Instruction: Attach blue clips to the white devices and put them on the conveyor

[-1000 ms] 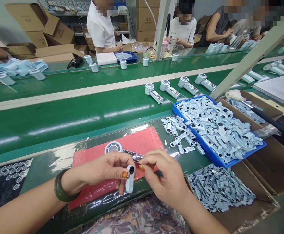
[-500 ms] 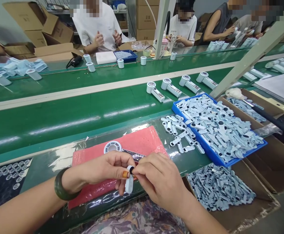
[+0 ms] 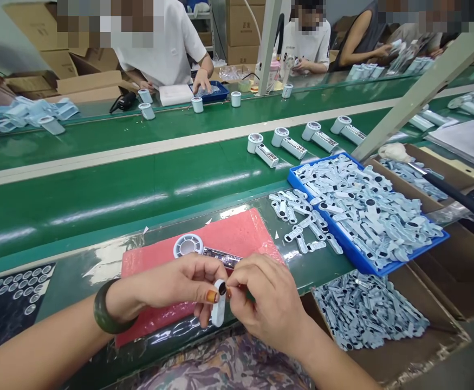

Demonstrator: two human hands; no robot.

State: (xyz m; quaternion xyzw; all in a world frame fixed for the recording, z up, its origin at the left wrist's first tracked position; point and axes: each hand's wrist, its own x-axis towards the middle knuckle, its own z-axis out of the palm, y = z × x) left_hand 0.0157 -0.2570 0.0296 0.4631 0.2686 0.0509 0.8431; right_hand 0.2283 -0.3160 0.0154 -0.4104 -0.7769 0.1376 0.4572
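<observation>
My left hand (image 3: 190,284) pinches a small light-blue plastic piece (image 3: 218,311) with a black round spot near its top. Close beside it, my right hand (image 3: 261,292) has its thumb and forefinger pressed together at the edge of the black spot; anything between those fingertips is too small to make out. Behind my hands, a light-blue fan body (image 3: 188,246) with a round head and a dark, exposed handle lies on a pink mat (image 3: 237,233).
A blue tray (image 3: 358,260) heaped with light-blue pieces stands at the right, loose pieces (image 3: 302,216) beside it. Below is a cardboard box (image 3: 443,336) of similar pieces. Fans (image 3: 265,151) line the green conveyor (image 3: 110,173). A slanted metal post (image 3: 407,103) rises at right. People sit opposite.
My right fingertips have shifted slightly off the black spot, which shows more now. Fans and white cups on the conveyor have moved a little. The person opposite has lowered a hand into a small blue tray.
</observation>
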